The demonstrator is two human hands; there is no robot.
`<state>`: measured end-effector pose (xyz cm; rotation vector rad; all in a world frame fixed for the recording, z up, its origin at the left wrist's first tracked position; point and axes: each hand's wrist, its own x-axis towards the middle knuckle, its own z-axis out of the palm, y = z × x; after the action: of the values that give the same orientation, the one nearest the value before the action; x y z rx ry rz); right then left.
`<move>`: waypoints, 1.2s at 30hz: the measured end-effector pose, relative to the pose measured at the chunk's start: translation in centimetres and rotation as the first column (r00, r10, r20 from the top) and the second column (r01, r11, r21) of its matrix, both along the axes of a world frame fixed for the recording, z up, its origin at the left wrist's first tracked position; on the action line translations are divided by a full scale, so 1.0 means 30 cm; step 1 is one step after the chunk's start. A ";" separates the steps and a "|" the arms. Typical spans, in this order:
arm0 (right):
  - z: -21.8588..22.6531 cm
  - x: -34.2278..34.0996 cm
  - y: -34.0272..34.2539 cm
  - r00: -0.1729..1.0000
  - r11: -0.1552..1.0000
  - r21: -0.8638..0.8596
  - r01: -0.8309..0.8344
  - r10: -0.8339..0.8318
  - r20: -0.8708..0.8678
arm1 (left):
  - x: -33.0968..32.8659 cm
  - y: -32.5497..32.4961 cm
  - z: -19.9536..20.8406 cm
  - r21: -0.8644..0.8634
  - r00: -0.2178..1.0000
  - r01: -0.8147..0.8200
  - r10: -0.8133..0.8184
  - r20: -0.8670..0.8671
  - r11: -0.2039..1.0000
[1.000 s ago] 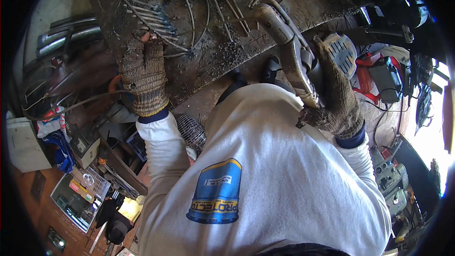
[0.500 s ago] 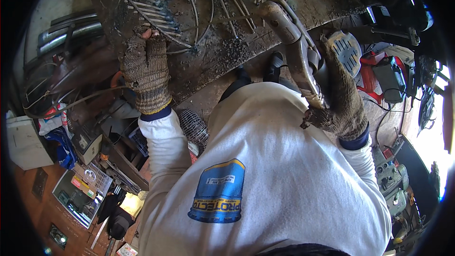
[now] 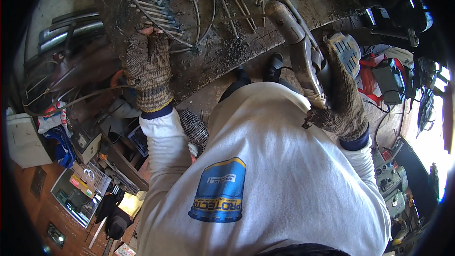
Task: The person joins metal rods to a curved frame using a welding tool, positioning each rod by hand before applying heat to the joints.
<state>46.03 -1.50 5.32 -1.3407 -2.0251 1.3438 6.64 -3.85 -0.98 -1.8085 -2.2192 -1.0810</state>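
Observation:
My left hand (image 3: 147, 68), in a worn knitted glove with bare fingertips showing at its torn end, is closed on the near left side of a metal rod frame (image 3: 163, 31). That frame has several short parallel bars and long curved rods, and lies on a dark, scarred tabletop (image 3: 208, 68). In my right hand (image 3: 343, 102), also gloved, is a welding electrode holder (image 3: 301, 50); the fingers wrap its handle and are partly hidden. A thin welding rod (image 3: 227, 19) runs left from the holder's head, its tip close over the frame.
Loose thin rods (image 3: 244, 7) and dark grit lie about the tabletop. Right of my right hand are a slotted grey piece (image 3: 346, 50) and a red and grey machine (image 3: 388, 78). Metal tubes (image 3: 71, 33) and a cable (image 3: 76, 102) are at the left. A wire coil (image 3: 194, 128) sits beside my left forearm.
The electrode holder and the welding rod have shifted very slightly to the right. My left hand and the rod frame have barely moved.

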 end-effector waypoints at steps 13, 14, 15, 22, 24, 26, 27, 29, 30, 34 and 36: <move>-0.002 0.007 -0.001 0.997 1.000 -0.011 0.026 -0.027 -0.075 | 0.011 -0.003 -0.001 0.002 1.000 -0.004 0.004 0.000 1.000; 0.000 0.006 -0.002 0.996 0.999 -0.027 0.034 -0.036 -0.083 | 0.011 -0.005 -0.001 0.003 1.000 -0.004 0.004 -0.001 1.000; 0.002 0.007 -0.002 0.996 0.999 -0.026 0.034 -0.036 -0.085 | 0.011 -0.006 -0.003 -0.002 0.998 -0.014 0.014 0.055 1.000; 0.006 0.017 0.007 0.999 0.997 -0.070 -0.011 0.007 -0.052 | -0.006 -0.013 -0.016 0.006 0.998 -0.005 0.005 0.068 1.000; 0.005 0.022 0.006 0.998 0.984 -0.175 -0.009 -0.003 -0.068 | 0.002 -0.010 -0.007 -0.008 0.997 -0.003 0.003 0.080 1.000; -0.011 0.030 0.007 0.994 0.986 -0.167 -0.030 0.013 -0.105 | 0.012 -0.009 -0.003 -0.023 0.996 -0.006 0.008 0.090 1.000; -0.017 0.031 0.008 0.994 0.985 -0.167 -0.033 0.015 -0.106 | 0.019 -0.011 -0.003 -0.001 0.982 -0.011 0.011 0.189 1.000; -0.022 0.032 0.007 0.991 0.986 -0.162 -0.037 0.016 -0.130 | 0.028 -0.009 -0.001 0.021 0.958 -0.016 0.009 0.285 1.000; -0.017 0.030 0.006 0.991 0.986 -0.162 -0.035 0.014 -0.130 | 0.031 -0.006 0.003 0.016 0.961 -0.018 0.013 0.275 1.000; -0.009 0.026 0.008 0.994 0.985 -0.171 -0.029 0.011 -0.107 | -0.022 -0.014 -0.046 0.107 0.846 -0.008 -0.051 0.531 0.994; -0.013 0.028 0.004 0.995 0.985 -0.169 -0.024 0.007 -0.102 | -0.008 -0.002 -0.021 0.108 0.938 0.031 -0.066 0.339 0.994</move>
<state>46.88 -1.37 4.92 -1.3001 -1.8939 1.5894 6.39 -3.90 -1.62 -1.7539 -2.2526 -1.5968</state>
